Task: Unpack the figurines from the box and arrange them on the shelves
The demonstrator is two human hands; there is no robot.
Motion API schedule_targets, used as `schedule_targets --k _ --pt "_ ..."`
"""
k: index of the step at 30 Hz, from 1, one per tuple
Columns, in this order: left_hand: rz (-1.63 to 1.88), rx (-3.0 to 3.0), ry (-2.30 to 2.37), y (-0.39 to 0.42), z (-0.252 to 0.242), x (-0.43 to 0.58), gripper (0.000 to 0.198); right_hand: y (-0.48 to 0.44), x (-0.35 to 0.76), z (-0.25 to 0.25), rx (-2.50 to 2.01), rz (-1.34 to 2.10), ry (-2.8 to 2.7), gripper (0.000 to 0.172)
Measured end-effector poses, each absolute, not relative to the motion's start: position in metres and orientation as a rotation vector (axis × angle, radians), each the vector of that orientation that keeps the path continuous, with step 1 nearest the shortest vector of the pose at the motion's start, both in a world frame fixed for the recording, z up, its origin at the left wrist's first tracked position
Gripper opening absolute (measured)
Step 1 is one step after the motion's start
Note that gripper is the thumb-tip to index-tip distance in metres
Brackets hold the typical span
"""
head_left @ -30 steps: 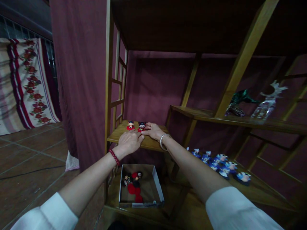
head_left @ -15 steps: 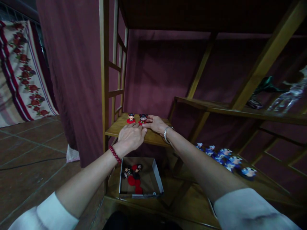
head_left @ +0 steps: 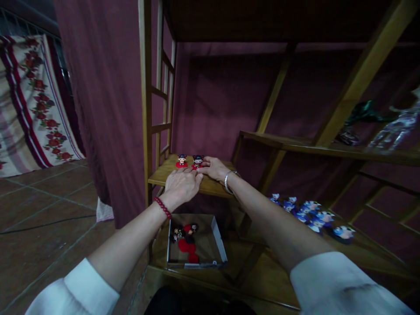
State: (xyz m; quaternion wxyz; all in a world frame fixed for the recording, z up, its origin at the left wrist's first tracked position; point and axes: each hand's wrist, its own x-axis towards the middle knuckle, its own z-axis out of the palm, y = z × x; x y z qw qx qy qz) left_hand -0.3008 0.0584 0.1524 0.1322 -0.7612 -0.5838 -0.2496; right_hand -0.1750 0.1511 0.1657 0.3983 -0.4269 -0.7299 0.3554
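Note:
Two small figurines with black hair buns and red bases stand side by side on the wooden shelf (head_left: 157,177). My right hand (head_left: 215,169) holds the right figurine (head_left: 197,161) from its right side, thumb and fingers at its base and body. My left hand (head_left: 183,186) lies palm down at the shelf's front edge, fingers stretched toward the bases; its fingertips are partly hidden. Just beyond them is the left figurine (head_left: 181,160), upright. Below, an open cardboard box (head_left: 210,245) holds several more red-and-black figurines (head_left: 187,245).
Several blue-and-white figurines (head_left: 310,214) stand on a lower shelf to the right. A clear, shiny object (head_left: 398,129) and a dark green one (head_left: 369,111) sit on a higher shelf. A wooden lattice side (head_left: 160,127) and purple curtain (head_left: 108,109) border the left.
The view has shifted slightly, moving the scene a little to the right. Both hands stay at the figurines, with only slight finger movement at the right figurine.

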Motion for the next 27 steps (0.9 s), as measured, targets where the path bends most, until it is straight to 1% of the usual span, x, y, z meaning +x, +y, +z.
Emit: schedule_targets --k 6,13,19,23,27 --pt "-0.732 -2.203 -1.669 0.058 0.153 -0.301 0.045 0.154 -0.176 0.164 -1.1 0.909 -1.807 0.032" --pt "-0.731 -2.195 -1.659 0.053 0.155 -0.302 0.045 0.144 -0.168 0.163 -1.202 0.814 -1.778 0.044" --pt "-0.813 -2.06 -1.701 0.042 0.15 -0.296 0.046 0.123 -0.158 0.165 -1.254 0.626 -1.815 0.036" --pt "-0.9 -2.002 -1.627 0.037 0.144 -0.294 0.044 0.107 -0.151 0.163 -1.208 0.594 -1.797 0.028" --pt "-0.958 -1.997 -1.58 0.032 0.137 -0.294 0.041 0.095 -0.145 0.159 -1.156 0.621 -1.767 0.024"
